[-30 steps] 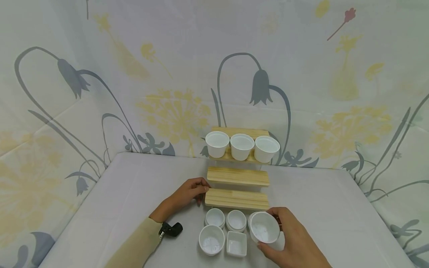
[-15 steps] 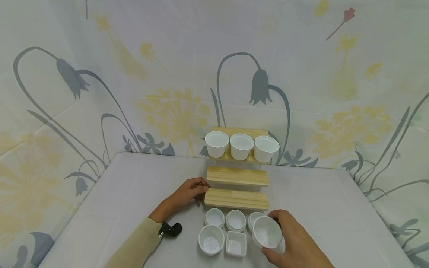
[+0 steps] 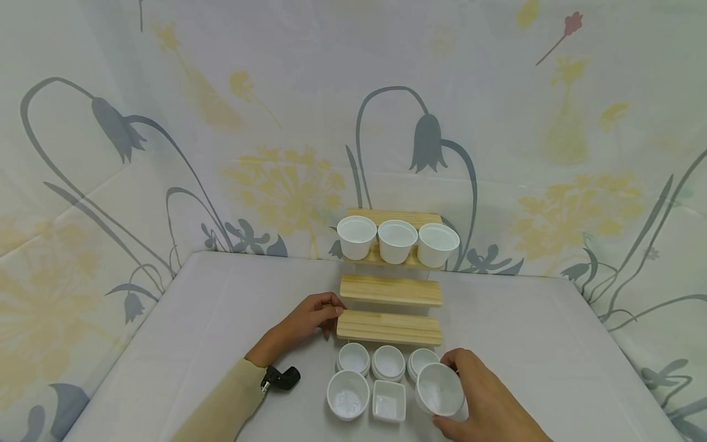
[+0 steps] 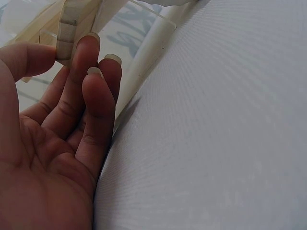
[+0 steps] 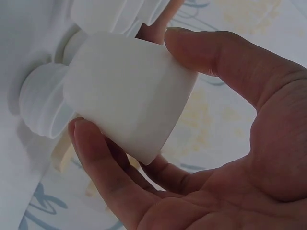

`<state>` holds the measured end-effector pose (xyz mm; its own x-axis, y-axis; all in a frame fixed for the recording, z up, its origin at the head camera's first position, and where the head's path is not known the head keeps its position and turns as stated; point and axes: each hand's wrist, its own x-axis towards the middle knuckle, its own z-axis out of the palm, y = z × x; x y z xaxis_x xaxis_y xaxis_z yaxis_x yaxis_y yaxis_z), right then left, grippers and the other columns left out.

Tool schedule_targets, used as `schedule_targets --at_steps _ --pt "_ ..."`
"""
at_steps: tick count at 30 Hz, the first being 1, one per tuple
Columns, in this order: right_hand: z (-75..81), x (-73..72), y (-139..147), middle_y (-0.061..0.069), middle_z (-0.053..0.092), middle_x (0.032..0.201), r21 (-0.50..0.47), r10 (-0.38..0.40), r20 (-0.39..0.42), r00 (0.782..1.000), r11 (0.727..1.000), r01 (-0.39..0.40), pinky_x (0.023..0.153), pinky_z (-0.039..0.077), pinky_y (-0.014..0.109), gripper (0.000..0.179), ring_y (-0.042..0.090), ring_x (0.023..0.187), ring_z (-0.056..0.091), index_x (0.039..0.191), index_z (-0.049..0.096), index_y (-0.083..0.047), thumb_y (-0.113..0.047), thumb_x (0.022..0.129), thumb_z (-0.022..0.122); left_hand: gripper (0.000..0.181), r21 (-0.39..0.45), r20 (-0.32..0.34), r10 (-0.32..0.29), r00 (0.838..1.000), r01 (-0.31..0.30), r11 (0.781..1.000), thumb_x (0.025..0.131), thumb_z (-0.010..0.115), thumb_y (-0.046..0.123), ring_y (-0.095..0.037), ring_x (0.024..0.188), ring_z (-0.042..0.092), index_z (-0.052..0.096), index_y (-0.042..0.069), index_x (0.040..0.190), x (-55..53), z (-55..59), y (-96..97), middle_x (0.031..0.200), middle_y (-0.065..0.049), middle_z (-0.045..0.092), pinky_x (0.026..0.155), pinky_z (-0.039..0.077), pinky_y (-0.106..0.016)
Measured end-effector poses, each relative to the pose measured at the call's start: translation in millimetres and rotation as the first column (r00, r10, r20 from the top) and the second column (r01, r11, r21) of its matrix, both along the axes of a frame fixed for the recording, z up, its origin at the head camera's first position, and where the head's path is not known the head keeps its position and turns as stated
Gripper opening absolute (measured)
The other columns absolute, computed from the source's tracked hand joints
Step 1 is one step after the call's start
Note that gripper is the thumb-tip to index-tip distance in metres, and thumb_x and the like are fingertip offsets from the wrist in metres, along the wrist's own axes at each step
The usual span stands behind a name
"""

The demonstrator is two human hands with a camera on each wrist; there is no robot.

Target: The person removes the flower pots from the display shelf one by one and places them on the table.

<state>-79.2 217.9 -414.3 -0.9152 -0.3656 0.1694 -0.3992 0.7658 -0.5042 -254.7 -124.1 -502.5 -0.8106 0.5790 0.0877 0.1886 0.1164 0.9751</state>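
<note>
My right hand (image 3: 483,393) holds a round white cup (image 3: 439,390) by its sides, thumb on one side and fingers on the other; its smooth outer wall (image 5: 127,91) fills the right wrist view. Behind that cup sits a small ribbed white ramekin (image 3: 421,357), partly overlapped by it in the head view. With thumb and fingertips, my left hand (image 3: 309,319) pinches the left end of the lowest wooden step (image 3: 389,327) of a tiered stand. The step's end (image 4: 67,33) shows between thumb and finger in the left wrist view.
Three white cups (image 3: 397,242) line the top tier. A bare middle step (image 3: 391,290) lies below them. In front of the stand are two more ramekins (image 3: 389,363), a round bowl (image 3: 348,396) and a square dish (image 3: 389,402). A floral cloth (image 3: 298,92) hangs behind the table.
My right hand has drawn the white cup toward me and slightly right, uncovering more of the ramekin behind it. The left hand has stayed at the step.
</note>
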Motion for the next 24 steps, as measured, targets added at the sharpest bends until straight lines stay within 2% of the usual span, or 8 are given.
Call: schedule_targets --at_steps 11,20,24 --pt "-4.3 -2.9 -1.2 -0.002 0.053 0.111 0.003 0.027 0.091 0.996 1.000 -0.027 0.081 0.054 0.028 0.072 0.006 0.095 0.055 0.119 0.054 -0.007 -0.027 0.068 0.101 0.021 -0.005 0.001 0.003 1.000 -0.003 1.000 0.108 0.055 0.013 -0.016 0.070 0.062 0.066 -0.004 0.111 -1.2 -1.4 -0.3 0.079 -0.005 0.068 0.061 0.055 -0.027" --pt "-10.3 -4.2 -2.4 -0.002 0.052 0.111 0.032 0.039 0.037 0.999 0.999 -0.040 0.081 0.054 0.028 0.073 0.008 0.096 0.054 0.118 0.054 -0.009 -0.027 0.066 0.101 0.022 -0.004 -0.005 0.004 1.000 -0.004 1.000 0.108 0.055 0.013 -0.016 0.071 0.062 0.066 -0.006 0.112 -1.9 -2.3 0.3 0.080 -0.004 0.068 0.061 0.055 -0.028" --pt "-10.7 -4.7 -2.8 -0.002 0.052 0.110 0.029 0.043 0.077 0.996 0.999 -0.046 0.081 0.053 0.028 0.072 0.008 0.095 0.053 0.118 0.054 -0.008 -0.027 0.067 0.101 0.023 -0.004 -0.004 0.005 1.000 -0.005 1.000 0.108 0.055 0.014 -0.016 0.071 0.062 0.066 -0.006 0.112 -1.7 -1.9 0.2 0.080 -0.004 0.068 0.062 0.055 -0.028"
